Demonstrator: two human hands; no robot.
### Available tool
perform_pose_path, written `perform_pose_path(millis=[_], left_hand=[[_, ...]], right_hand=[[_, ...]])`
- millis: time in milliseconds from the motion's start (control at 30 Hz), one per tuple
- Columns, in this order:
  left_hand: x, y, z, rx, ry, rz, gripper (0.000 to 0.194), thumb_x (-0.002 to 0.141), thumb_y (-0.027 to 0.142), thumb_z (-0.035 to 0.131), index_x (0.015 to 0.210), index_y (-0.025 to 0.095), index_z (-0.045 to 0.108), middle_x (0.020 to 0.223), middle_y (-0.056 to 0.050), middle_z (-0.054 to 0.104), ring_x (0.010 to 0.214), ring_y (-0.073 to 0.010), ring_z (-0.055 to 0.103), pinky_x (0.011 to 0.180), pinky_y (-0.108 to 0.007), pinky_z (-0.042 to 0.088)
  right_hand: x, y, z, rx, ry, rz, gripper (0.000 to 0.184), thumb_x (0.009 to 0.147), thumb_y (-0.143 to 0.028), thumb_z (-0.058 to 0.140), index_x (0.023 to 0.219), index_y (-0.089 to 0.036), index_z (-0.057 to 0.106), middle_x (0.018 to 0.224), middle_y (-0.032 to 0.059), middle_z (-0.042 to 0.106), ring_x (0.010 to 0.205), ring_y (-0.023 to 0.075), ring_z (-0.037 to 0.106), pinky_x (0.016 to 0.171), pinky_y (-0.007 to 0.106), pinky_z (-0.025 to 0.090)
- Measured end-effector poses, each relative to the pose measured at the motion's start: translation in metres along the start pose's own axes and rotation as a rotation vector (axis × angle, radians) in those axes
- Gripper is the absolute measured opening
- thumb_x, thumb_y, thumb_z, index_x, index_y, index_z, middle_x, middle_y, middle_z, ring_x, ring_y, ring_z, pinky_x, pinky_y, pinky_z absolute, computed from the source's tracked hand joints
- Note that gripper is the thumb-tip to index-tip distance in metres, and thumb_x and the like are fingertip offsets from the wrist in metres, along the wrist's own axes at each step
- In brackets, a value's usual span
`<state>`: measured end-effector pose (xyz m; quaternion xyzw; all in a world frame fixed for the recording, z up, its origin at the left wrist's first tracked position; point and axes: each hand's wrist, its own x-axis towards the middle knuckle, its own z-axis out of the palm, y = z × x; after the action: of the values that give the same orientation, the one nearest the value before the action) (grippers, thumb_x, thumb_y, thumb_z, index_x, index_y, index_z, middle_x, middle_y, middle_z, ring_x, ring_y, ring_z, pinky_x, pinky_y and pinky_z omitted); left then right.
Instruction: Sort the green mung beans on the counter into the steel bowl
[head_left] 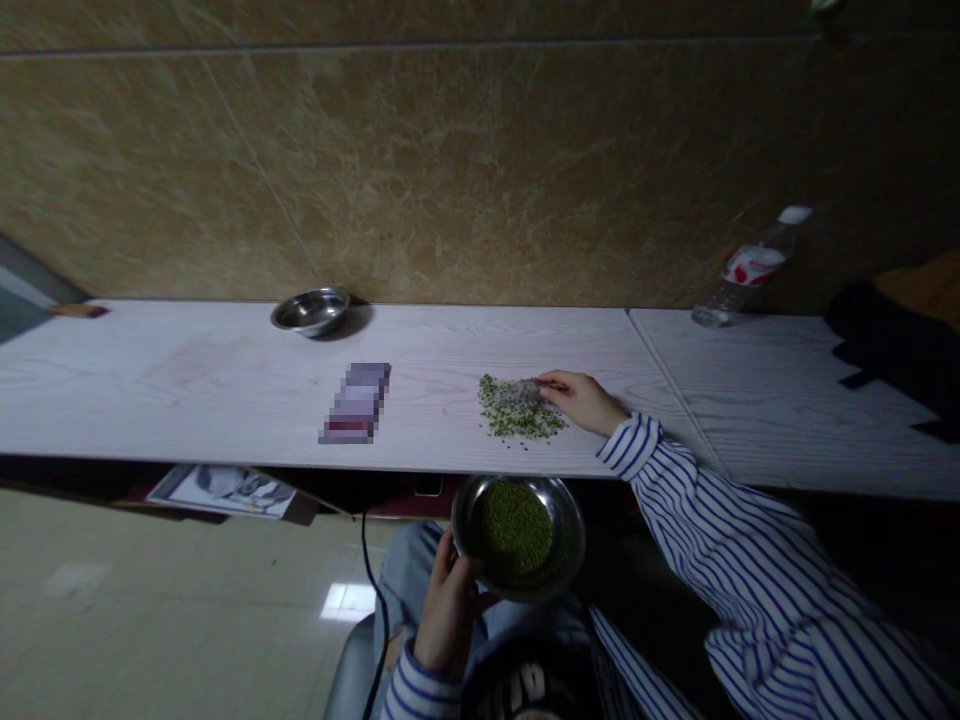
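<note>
My left hand (450,605) grips the left rim of a steel bowl (571,540), held over my lap just below the table edge. Small green beans (516,528), like mung beans, fill its bottom. On the white table lies a loose patch of the same green beans (517,418). At the patch's right side, my right hand (581,398) is closed, with its fingertips pinching a small brush-like thing (523,392) with a reddish end and greyish, see-through strands. Those strands rest over the beans; its exact kind is unclear.
A second steel bowl (311,313) stands at the back left of the table (435,345). A blurred-out flat purple item (356,402) lies in front of it. Toward the back right, a plastic bottle (750,268) stands by the wall. Dark cloth (892,345) is at the far right.
</note>
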<state>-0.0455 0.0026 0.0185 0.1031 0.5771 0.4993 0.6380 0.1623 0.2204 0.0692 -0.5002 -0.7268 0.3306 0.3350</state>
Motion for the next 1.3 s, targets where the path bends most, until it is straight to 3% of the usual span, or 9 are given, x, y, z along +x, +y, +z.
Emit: perform_pose_path(millis=[167,467,833,1300], left_hand=[[-0.001,0.0,0.0,-0.008,0.007,-0.015,0.063,0.066,0.027,0.062,0.127,0.027,0.049,0.11,-0.006,0.061,0.089,-0.0206,0.057,0.057,-0.026,0.046],[0.0,-0.001,0.0,-0.018,-0.012,-0.007,0.061,0.066,0.027,0.061,0.126,0.027,0.049,0.119,-0.008,0.058,0.097,-0.0234,0.056,0.061,-0.031,0.05],[0.004,-0.003,-0.004,-0.03,-0.045,-0.018,0.058,0.068,0.024,0.063,0.124,0.027,0.05,0.117,-0.007,0.058,0.094,-0.0195,0.056,0.067,-0.029,0.05],[0.001,-0.001,-0.001,-0.022,-0.031,-0.002,0.062,0.066,0.027,0.064,0.126,0.027,0.051,0.113,-0.007,0.06,0.093,-0.0208,0.056,0.065,-0.031,0.05]], right_hand=[[-0.009,-0.006,0.003,0.007,-0.016,-0.004,0.024,0.082,-0.015,0.058,0.101,-0.019,0.071,0.1,0.007,0.074,0.091,0.0181,0.069,0.086,0.035,0.053],[-0.021,-0.017,0.004,-0.016,-0.034,0.013,0.025,0.083,-0.015,0.058,0.103,-0.019,0.071,0.101,0.0069,0.074,0.092,0.0189,0.069,0.087,0.036,0.053],[-0.03,-0.016,0.003,-0.05,-0.044,-0.017,0.025,0.084,-0.02,0.058,0.106,-0.021,0.071,0.104,0.0061,0.074,0.092,0.0189,0.068,0.087,0.035,0.052],[-0.043,-0.018,-0.003,-0.066,-0.006,-0.029,0.026,0.085,-0.022,0.056,0.106,-0.021,0.071,0.107,0.0062,0.073,0.097,0.0203,0.067,0.089,0.036,0.052]])
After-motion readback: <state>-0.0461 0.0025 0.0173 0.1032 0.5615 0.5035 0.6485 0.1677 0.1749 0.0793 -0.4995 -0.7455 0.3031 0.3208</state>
